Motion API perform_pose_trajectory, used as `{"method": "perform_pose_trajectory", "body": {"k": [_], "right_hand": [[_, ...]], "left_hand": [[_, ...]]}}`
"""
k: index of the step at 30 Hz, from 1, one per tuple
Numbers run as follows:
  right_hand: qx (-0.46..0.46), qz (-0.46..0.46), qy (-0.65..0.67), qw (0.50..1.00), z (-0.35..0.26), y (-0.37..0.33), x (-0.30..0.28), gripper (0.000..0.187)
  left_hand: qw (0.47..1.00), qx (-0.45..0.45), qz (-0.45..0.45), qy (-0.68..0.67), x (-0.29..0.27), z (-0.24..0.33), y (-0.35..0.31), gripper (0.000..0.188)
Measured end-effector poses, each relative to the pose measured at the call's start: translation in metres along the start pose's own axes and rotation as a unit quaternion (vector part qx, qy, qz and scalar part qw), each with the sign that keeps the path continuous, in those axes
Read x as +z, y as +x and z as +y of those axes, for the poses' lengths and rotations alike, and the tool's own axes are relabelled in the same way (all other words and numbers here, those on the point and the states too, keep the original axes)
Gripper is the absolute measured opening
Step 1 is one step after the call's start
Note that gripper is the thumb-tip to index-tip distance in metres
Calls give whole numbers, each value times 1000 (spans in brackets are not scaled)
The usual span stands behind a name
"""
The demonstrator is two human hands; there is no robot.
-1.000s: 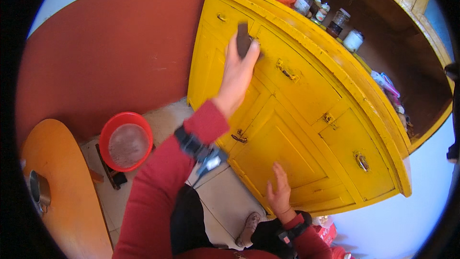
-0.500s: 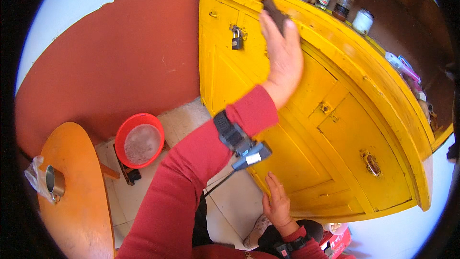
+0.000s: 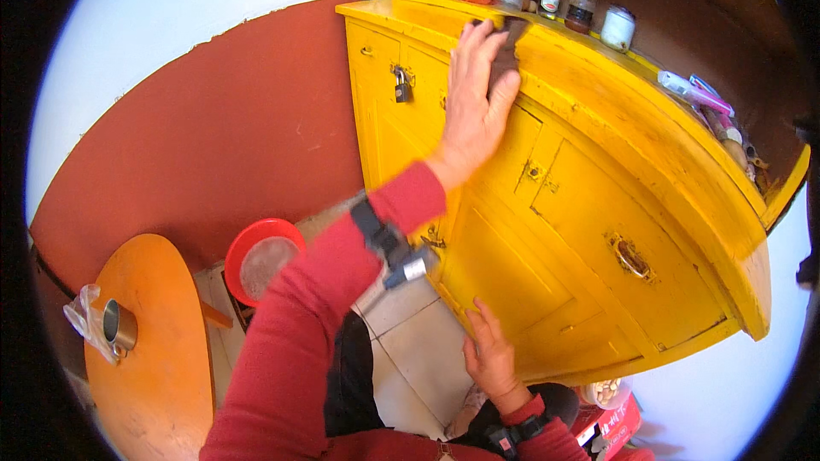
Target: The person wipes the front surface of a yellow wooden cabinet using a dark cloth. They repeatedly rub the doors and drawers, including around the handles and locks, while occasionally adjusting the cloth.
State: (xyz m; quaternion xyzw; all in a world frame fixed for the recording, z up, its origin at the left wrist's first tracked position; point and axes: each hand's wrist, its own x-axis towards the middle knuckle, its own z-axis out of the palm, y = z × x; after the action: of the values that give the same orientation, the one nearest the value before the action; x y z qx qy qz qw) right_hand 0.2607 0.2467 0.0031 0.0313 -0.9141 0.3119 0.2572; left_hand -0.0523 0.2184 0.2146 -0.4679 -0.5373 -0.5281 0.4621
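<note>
Left hand [image 3: 476, 98] is spread flat, pressing a dark cloth [image 3: 507, 51] against the front edge of the yellow cabinet [image 3: 598, 205] top, near its left corner. Right hand [image 3: 491, 358] rests open on the cabinet's lower door, holding nothing. Jars [image 3: 582, 2] sit on the shelf just behind the cloth.

Bright, even daylight fills the scene, and the yellow cabinet [image 3: 598, 205] and red wall [image 3: 213, 137] show saturated colour. The white wall [image 3: 171, 26] above is nearly blown out. Shadows are soft; the open shelf [image 3: 683, 0] recess is dim. Fisheye distortion bends the cabinet's edges strongly toward the black rim. The raised left hand [image 3: 474, 98] is slightly soft, the rest reasonably sharp
</note>
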Motion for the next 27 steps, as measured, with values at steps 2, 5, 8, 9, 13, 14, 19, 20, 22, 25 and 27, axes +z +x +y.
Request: {"method": "perform_pose_trajectory", "body": {"k": [2,5,8,9,13,14,19,20,22,25,27], "right_hand": [[17,-1,4,1000,3,-4,-4,49],[4,2,-9,1000,5,-4,-5,50],[-12,5,-5,1000,3,0,0,49],[-17,0,-6,1000,3,2,3,48],[-23,-28,-8,999,2,3,13,47],[-19,-37,-4,999,3,2,14,47],[5,-26,-22,999,11,-4,10,48],[17,-31,-26,999,12,-5,9,48],[22,-44,-28,998,13,-5,11,49],[21,-71,-28,997,13,-3,16,49],[16,-75,-27,997,13,-1,19,49]], "left_hand": [[996,-82,13,-24,-19,-32,31,39],[981,-190,42,14,-40,-40,62,32],[977,-199,-28,78,-33,12,51,37],[988,-139,-42,42,-25,35,41,36],[985,108,-125,-45,7,91,5,41],[981,124,-138,-49,9,90,2,42],[986,118,-119,-23,-8,34,21,42],[993,48,-80,-68,-11,29,25,40],[987,-94,-6,-129,-10,38,28,37],[994,-53,52,-74,4,79,18,36],[992,110,25,-61,9,102,0,38]]}}
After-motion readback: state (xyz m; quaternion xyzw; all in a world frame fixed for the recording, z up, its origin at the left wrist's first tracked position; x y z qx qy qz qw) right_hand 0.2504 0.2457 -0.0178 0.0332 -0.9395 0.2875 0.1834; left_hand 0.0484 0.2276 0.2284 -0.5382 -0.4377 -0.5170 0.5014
